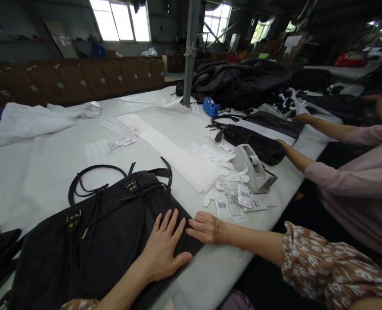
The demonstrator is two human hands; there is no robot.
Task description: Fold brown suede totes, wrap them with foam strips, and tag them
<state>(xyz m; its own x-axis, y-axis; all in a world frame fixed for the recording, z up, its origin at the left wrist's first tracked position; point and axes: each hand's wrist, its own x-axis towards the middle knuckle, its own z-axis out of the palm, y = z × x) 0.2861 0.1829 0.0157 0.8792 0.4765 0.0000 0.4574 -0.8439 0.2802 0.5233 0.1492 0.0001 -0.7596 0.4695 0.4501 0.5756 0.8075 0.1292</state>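
Observation:
A black handbag (113, 232) with brass buckles and thin straps lies flat on the white table. My left hand (165, 249) rests palm down on the bag's right part, its fingers spread. At the bag's right edge, my right hand (207, 228) has its fingers curled together and pinches the edge. The bag's dark handle (95, 168) loops out onto the table behind it. Just beyond my right hand lie paper tags with barcodes (223, 206) and a grey tape dispenser (253, 168).
A co-worker in a pink sleeve (333, 178) handles another black bag (255, 144) at the right. White foam sheets (178, 155) lie mid-table. Behind stand a blue tape dispenser (210, 106), a metal post (189, 56), a heap of black bags (239, 82) and cardboard boxes (94, 77).

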